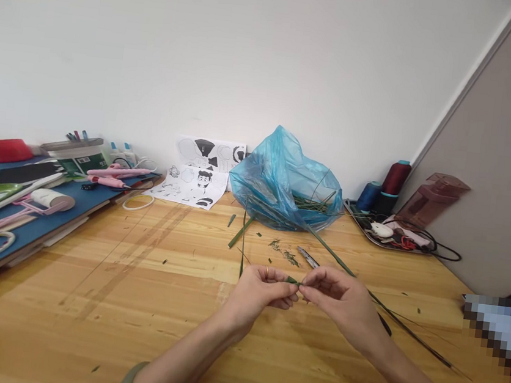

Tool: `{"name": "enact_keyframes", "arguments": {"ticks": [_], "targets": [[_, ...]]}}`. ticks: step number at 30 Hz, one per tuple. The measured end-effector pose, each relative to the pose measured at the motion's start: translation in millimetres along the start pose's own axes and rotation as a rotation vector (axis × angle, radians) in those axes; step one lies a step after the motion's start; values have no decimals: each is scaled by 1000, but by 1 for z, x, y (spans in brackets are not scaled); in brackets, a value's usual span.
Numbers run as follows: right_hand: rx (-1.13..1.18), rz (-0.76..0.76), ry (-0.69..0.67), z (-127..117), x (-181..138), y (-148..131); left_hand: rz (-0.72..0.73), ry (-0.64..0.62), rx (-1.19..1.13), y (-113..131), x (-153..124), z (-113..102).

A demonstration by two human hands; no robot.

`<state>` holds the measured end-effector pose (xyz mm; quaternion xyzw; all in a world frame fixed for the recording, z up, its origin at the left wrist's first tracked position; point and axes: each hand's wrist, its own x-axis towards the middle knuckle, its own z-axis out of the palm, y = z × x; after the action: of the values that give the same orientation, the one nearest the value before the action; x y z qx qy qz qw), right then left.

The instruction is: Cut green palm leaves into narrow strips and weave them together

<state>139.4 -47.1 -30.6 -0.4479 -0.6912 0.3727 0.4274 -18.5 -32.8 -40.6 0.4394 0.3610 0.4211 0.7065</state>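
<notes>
Leaf piece: pinched by left hand and right hand, above table, well forward of its back edge. Status: trimmings cut, shaping apparently incomplete; strips lie unused in blue bag.

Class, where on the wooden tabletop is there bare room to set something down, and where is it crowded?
Most room: tabletop between the blue surface and left forearm, barring stray scraps; a smaller patch between the forearms. Crowded: beyond the hands, with clippings, a metal tool and blue bag.
</notes>
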Motion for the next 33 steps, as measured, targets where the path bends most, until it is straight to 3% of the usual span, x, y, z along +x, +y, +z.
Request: {"name": "enact_keyframes", "arguments": {"ticks": [7, 15, 19, 26, 30, 33], "targets": [[-300, -559, -194, -15, 1, -2, -240, -227, -135, 2, -4, -6], [-452, -783, -206, -15, -8, 9, -356, -284, -94, 0, -7, -9], [-402, -677, -190, -15, -4, 9, -319, -205, -45, -1, -2, -10], [-347, -282, -161, -10, 3, 7, -106, -50, 83, -5, 3, -7], [-133, 45, -160, -6, 4, 10, 24, 15, 158, -4, 1, -4], [27, 154, -134, -3, 3, 13, 44, 26, 172, -4, 0, -2]]}}
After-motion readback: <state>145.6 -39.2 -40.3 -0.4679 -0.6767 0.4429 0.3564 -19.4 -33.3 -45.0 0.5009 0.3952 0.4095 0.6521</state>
